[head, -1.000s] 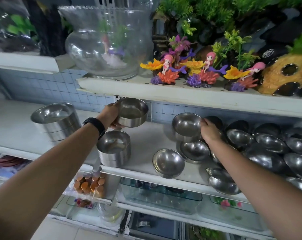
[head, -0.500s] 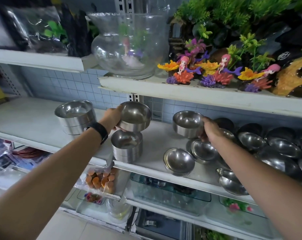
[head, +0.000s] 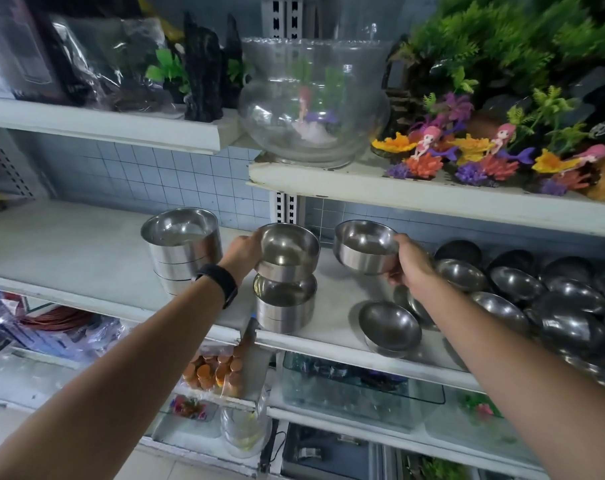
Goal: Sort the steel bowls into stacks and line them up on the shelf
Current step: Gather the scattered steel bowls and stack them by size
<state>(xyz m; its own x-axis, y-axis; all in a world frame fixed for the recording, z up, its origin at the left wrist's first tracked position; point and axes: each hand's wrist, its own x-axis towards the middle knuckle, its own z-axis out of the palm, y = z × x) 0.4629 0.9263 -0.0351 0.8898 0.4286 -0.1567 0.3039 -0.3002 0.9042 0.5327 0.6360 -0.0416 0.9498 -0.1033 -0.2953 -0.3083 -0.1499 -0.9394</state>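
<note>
Middle shelf point(head: 69, 244), white, tiled wall behind.

Far left: tall stack point(head: 185, 247) of straight-sided steel bowls, upright, standing alone.

Left hand point(head: 242, 251), black wristband point(head: 219, 284) on the wrist, grips the left side of one steel bowl point(head: 289, 251). The bowl is tipped slightly and sits right over the short stack point(head: 285, 303) near the shelf's front edge (can't tell if the two touch).

Right hand point(head: 410, 263) is curled around the right side of a second bowl point(head: 363, 247), holding it in the air above the shelf, mouth up. The hands are apart, one bowl each.

Below it: a single rounded bowl point(head: 389, 327) near the front edge.

Far right: a heap of loose bowls point(head: 536, 299), overlapping and tilted, unsorted.

Upper shelf: glass fishbowl point(head: 314, 105).
</note>
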